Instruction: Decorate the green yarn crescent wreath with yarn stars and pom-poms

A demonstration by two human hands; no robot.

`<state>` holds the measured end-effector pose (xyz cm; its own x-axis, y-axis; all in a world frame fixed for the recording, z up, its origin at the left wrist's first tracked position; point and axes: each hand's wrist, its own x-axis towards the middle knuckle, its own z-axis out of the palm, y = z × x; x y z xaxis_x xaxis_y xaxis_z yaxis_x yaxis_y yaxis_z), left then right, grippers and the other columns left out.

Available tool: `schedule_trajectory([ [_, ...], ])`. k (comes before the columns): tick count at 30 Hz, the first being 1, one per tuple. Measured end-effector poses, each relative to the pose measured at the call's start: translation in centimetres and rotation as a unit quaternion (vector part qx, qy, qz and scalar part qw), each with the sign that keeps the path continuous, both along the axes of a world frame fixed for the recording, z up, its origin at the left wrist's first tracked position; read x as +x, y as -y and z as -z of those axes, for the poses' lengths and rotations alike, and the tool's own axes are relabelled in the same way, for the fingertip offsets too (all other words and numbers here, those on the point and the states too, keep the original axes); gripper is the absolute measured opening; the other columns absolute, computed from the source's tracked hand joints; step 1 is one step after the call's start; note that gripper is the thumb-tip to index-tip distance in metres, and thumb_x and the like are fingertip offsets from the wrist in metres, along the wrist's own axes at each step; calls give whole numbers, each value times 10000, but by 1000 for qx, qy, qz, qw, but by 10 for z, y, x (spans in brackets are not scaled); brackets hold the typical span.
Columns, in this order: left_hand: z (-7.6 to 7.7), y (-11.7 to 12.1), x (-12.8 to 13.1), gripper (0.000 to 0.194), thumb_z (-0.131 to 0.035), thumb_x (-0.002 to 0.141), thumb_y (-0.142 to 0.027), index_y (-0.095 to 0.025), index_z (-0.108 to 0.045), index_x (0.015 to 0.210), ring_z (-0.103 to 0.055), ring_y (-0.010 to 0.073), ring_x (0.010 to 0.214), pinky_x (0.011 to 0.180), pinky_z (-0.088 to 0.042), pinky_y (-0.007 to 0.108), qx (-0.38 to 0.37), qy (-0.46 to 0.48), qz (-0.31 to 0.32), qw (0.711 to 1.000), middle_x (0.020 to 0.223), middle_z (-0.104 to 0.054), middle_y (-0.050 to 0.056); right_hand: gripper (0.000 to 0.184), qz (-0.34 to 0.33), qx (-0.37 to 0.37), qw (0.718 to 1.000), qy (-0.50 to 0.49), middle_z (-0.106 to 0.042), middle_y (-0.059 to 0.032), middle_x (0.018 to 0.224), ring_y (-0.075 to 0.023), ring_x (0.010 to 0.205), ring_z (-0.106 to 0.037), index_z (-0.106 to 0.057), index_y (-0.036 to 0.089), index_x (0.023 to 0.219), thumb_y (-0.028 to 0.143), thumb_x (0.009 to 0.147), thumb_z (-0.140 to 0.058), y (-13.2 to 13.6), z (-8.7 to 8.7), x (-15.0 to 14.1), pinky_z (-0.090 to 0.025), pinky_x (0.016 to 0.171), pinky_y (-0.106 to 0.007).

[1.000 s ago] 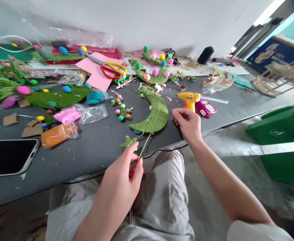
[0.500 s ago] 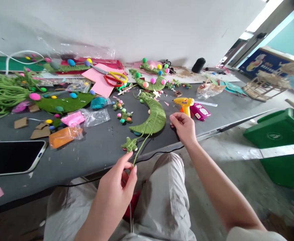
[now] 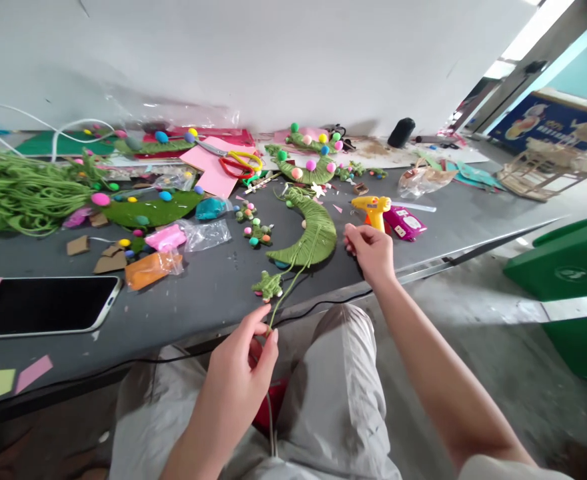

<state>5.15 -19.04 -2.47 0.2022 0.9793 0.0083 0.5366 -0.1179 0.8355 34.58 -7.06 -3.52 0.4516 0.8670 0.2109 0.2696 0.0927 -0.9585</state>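
My left hand [image 3: 243,377] is low over my lap, its thumb and fingers pinched on a strand of green yarn [image 3: 287,288] that runs up to a green yarn-wrapped crescent [image 3: 309,235] on the dark table. My right hand [image 3: 372,252] rests at the table's edge just right of the crescent, fingers curled; what it holds is unclear. A small green yarn star [image 3: 268,287] lies by the strand. A yellow glue gun [image 3: 373,209] stands just behind my right hand.
A phone [image 3: 41,305] lies at the left. A green yarn bundle [image 3: 21,195], pom-pom crescents [image 3: 303,170], scissors [image 3: 236,162], pink paper [image 3: 211,170] and bags of clay [image 3: 153,263] cover the table. A black cable [image 3: 323,307] runs along the edge. Green bin [image 3: 568,267] at right.
The view has shifted slightly right and up. My left hand keeps its pinch on the yarn strand; my right hand stays by the crescent's right end.
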Motion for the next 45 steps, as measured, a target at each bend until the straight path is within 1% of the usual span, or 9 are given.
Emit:
schedule_trajectory([
  [8, -2, 15, -7, 398, -584, 986, -443, -193, -624, 1293, -601, 129, 648, 640, -544, 257, -71, 96, -33, 992, 929, -713, 38, 350, 12, 62, 995, 73, -740, -132, 1106, -189, 839, -635, -759, 178, 841, 527, 820, -755, -2, 7, 5, -518, 684, -332],
  [12, -1, 23, -10, 418, -630, 947, -465, -160, -641, 1232, -575, 123, 616, 602, -528, 259, -107, 171, -47, 978, 877, -701, 34, 439, 0, 46, 996, 79, -737, -135, 977, -186, 810, -633, -683, 168, 671, 569, 847, -704, -2, 4, 4, -514, 721, -340],
  [17, -6, 25, -21, 362, -649, 929, -464, -153, -699, 1110, -576, 136, 590, 568, -486, 254, -48, 168, -94, 980, 657, -606, -17, 417, -17, 36, 996, 79, -726, -93, 892, -146, 680, -566, -712, 155, 756, 568, 782, -763, -3, 3, 4, -478, 649, -310],
  [21, -13, 17, -35, 353, -676, 927, -444, -161, -697, 1137, -701, 182, 835, 670, -554, 257, 19, 162, -111, 980, 929, -722, 62, 427, -22, 32, 997, 70, -711, -72, 837, -139, 655, -548, -727, 151, 837, 577, 813, -721, -6, 5, 7, -466, 629, -301],
  [24, -13, -5, -43, 342, -653, 936, -448, -161, -704, 1117, -723, 187, 804, 649, -574, 264, 74, 138, -101, 982, 947, -749, 79, 420, -24, 18, 998, 59, -667, -36, 716, -136, 584, -523, -727, 164, 884, 579, 817, -713, -8, 7, 7, -429, 562, -294],
  [27, -12, -44, -42, 320, -594, 958, -439, -170, -717, 1079, -699, 173, 682, 644, -574, 281, 104, 110, -90, 984, 789, -733, 45, 470, -10, 6, 998, 54, -517, 7, 522, -121, 490, -416, -668, 188, 697, 632, 851, -665, -8, 8, 7, -344, 497, -297],
  [34, -20, -146, -24, 359, -734, 805, -228, -196, -709, 1162, -698, 263, 1039, 948, -557, 396, 165, -33, -3, 986, 1216, -721, 105, 466, 0, 14, 1000, 20, -658, -40, 652, -145, 535, -523, -682, 206, 756, 667, 749, -755, -9, 7, 6, -440, 527, -315],
  [39, -15, -171, -17, 401, -761, 891, -325, -169, -663, 1247, -630, 289, 1208, 1055, -512, 514, 147, -113, 32, 982, 1308, -659, 121, 640, 9, -1, 1000, 10, -541, -36, 475, -125, 434, -441, -636, 207, 564, 775, 854, -581, -7, 5, 5, -382, 464, -311],
  [45, -10, -181, -10, 379, -657, 986, -380, -179, -629, 1305, -656, 252, 1142, 969, -571, 481, 108, -100, 42, 988, 1318, -645, 113, 659, 7, 4, 1000, -3, -573, -36, 522, -123, 457, -477, -663, 211, 611, 808, 862, -541, -9, 5, 6, -413, 479, -303],
])
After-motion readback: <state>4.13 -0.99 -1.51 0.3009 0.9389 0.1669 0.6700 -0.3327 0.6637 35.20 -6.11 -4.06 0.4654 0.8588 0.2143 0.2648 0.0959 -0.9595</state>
